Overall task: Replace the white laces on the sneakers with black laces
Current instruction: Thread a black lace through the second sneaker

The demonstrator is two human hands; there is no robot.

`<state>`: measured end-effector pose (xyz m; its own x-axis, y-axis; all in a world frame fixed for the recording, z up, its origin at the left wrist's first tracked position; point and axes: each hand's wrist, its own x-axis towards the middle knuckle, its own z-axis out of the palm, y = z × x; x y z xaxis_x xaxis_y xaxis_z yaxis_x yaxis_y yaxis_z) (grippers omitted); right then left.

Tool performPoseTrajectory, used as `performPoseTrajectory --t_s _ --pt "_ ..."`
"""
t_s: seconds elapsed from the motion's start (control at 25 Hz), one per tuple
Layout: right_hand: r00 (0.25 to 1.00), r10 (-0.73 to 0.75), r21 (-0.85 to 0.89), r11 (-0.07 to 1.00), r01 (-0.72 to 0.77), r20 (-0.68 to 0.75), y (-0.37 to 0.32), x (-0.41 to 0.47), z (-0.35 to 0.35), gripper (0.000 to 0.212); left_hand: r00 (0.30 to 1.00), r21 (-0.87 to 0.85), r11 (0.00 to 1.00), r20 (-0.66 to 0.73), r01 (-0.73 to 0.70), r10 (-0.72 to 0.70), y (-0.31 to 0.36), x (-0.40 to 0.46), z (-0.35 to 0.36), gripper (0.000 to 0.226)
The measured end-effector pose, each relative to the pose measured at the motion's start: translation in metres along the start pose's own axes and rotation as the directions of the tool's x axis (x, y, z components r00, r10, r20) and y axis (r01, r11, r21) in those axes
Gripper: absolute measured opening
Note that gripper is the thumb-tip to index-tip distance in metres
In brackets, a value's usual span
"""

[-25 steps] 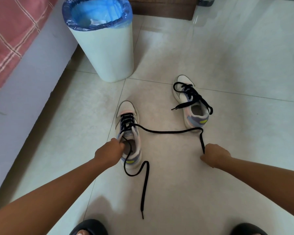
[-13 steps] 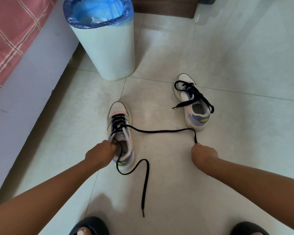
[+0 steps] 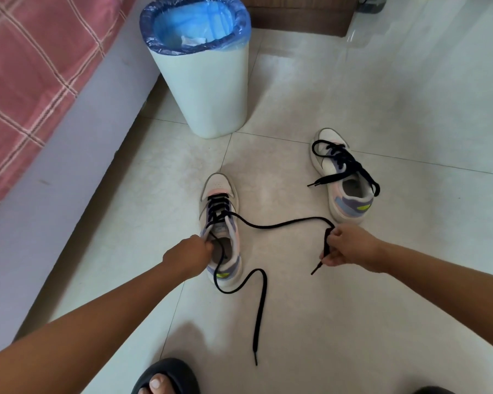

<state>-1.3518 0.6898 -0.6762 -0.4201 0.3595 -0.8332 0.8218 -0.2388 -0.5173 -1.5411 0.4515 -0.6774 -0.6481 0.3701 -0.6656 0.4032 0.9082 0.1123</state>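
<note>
The near sneaker stands on the pale tiled floor, toe pointing toward the white bin, and serves as the landmark here. The left hand grips the sneaker's collar at the heel-side opening, fingers curled over the rim into the shoe. A black lace is already threaded through the lower eyelets; one end runs from the tongue out to the right of the sneaker in a slack arc, apart from the floor only slightly as far as can be told, to the right hand, which is closed around it, pinching a folded stretch with the tip poking out below the fist. The other end leaves the sneaker's opening, loops past its heel and trails back across the floor toward a dark slipper at the bottom edge. The second sneaker sits to the right of and beyond the near one, well apart, with its own black lace lying loose over the top. The bin, lined with a blue bag, stands beyond the near sneaker's toe, just past a tile seam. Left of the sneaker, bare floor runs to the pale side of a bed with a red checked cover. To the right and nearer than the right hand, the floor is open tile to the frame edge.
</note>
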Motion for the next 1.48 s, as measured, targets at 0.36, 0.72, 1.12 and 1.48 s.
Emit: performPoseTrajectory --t_s 0.36,0.72,1.12,1.48 --pt "0.975 -0.217 0.655 0.745 0.128 0.056 -0.069 0.001 0.061 0.021 0.920 -0.146 0.963 -0.357 -0.227 0.163 0.012 -0.016 -0.039 0.013" --pt "0.981 -0.190 0.589 0.797 0.134 0.034 -0.087 0.004 0.103 0.015 0.924 -0.226 0.926 -0.308 -0.302 0.226 0.015 -0.006 -0.030 0.013" --pt "0.982 -0.175 0.583 0.805 0.105 0.065 -0.087 0.003 0.103 0.012 0.863 -0.109 0.889 -0.317 -0.446 0.394 0.032 0.004 -0.033 0.020" --pt "0.974 -0.171 0.429 0.899 0.094 0.146 -0.074 0.005 0.116 0.011 0.867 0.010 0.910 -0.299 -0.414 0.398 0.041 0.007 -0.027 0.024"
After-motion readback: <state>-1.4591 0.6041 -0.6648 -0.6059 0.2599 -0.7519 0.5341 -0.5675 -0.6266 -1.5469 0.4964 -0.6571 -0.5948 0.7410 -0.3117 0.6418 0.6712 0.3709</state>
